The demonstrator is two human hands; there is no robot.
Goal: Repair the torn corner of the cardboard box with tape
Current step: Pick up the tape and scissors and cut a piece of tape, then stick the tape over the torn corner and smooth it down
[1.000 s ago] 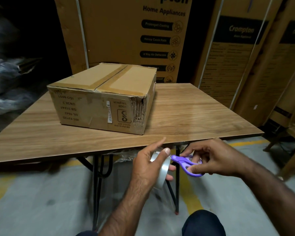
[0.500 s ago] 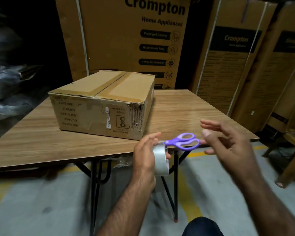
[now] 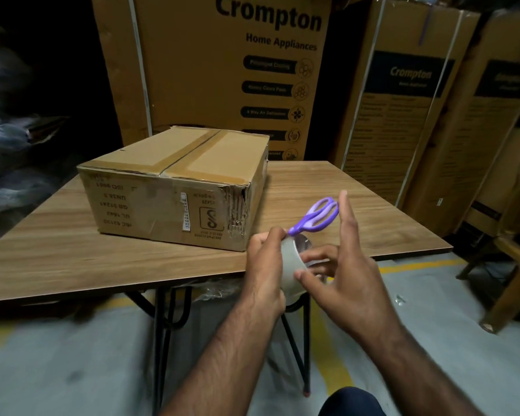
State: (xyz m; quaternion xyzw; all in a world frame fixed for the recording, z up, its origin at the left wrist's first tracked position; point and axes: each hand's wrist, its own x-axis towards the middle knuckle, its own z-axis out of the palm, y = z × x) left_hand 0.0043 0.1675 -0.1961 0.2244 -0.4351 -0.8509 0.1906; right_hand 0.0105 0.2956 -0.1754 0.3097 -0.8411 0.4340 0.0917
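Still sealed cardboard box (image 3: pixel 174 187), corner torn

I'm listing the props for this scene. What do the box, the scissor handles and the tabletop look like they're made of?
Box: brown corrugated cardboard, matte; exposed fluting shows at the torn corner.
Scissors: handles look like smooth purple plastic; the blades are hidden.
Table: wood-grain top, probably laminate, with a slight sheen; dark, seemingly metal legs.

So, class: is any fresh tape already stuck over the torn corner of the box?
No: the torn corner of the cardboard box is bare, and the tape roll sits in the left hand.
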